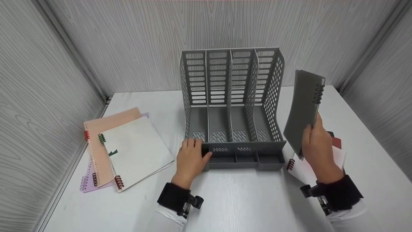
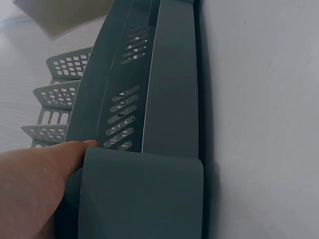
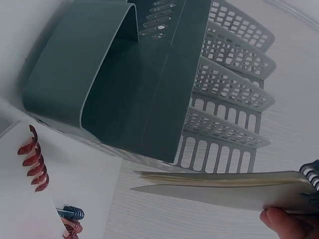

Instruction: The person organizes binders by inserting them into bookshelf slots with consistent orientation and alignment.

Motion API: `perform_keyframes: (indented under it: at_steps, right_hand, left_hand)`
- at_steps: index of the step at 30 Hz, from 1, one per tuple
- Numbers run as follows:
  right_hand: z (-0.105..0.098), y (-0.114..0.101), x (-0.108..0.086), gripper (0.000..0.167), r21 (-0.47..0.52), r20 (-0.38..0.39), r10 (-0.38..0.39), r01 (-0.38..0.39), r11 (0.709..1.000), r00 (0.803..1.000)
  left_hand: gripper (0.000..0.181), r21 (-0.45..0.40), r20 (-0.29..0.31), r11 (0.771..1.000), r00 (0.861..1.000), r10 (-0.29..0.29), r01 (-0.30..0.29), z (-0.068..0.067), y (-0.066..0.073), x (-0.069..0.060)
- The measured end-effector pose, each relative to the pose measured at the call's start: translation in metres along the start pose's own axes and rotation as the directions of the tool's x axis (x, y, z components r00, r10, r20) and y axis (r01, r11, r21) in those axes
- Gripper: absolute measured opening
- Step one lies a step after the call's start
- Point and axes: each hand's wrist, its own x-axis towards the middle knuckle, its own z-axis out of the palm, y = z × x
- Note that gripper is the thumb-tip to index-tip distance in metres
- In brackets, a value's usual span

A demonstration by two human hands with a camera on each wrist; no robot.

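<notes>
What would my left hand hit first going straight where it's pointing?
The gray organizer, most likely: your left hand grips its front left corner, pointing toward the leftmost slot, though depth is unclear.

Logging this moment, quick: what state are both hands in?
Left hand: holding the gray organizer by its front left corner.
Right hand: holding a gray spiral-bound notebook.
</notes>
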Motion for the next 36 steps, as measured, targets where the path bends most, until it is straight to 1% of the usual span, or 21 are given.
perform_keyframes:
  at_steps: [9,12,19,25,31,36]
  right_hand:
    - [0.002,-0.003,0.003,0.049,0.014,0.005,-0.001,0.001,1.000,1.000]
    - [0.002,-0.004,0.005,0.048,0.016,-0.011,-0.014,0.014,1.000,1.000]
    - [0.007,-0.005,0.007,0.045,0.014,-0.044,-0.075,0.076,0.997,0.996]
    - [0.010,-0.007,0.008,0.044,0.019,-0.044,-0.080,0.081,0.997,0.996]
    - [0.012,-0.009,0.008,0.045,0.014,-0.039,-0.086,0.087,0.996,0.995]
    - [0.013,-0.011,0.011,0.044,0.012,-0.065,-0.122,0.123,0.992,0.990]
  left_hand:
    - [0.056,-0.008,0.030,1.000,0.999,-0.014,0.014,-0.001,0.000,0.002]
    - [0.055,-0.007,0.032,1.000,0.999,-0.013,0.013,0.000,0.000,0.002]
    - [0.055,0.010,0.018,1.000,1.000,0.000,-0.001,0.000,0.000,0.001]
    - [0.057,0.016,0.041,1.000,0.999,-0.011,0.011,-0.001,0.000,0.001]
    - [0.057,0.007,0.038,1.000,0.999,-0.017,0.017,-0.002,0.001,0.000]
    - [0.058,0.012,0.060,1.000,0.998,-0.027,0.027,-0.003,0.002,0.001]
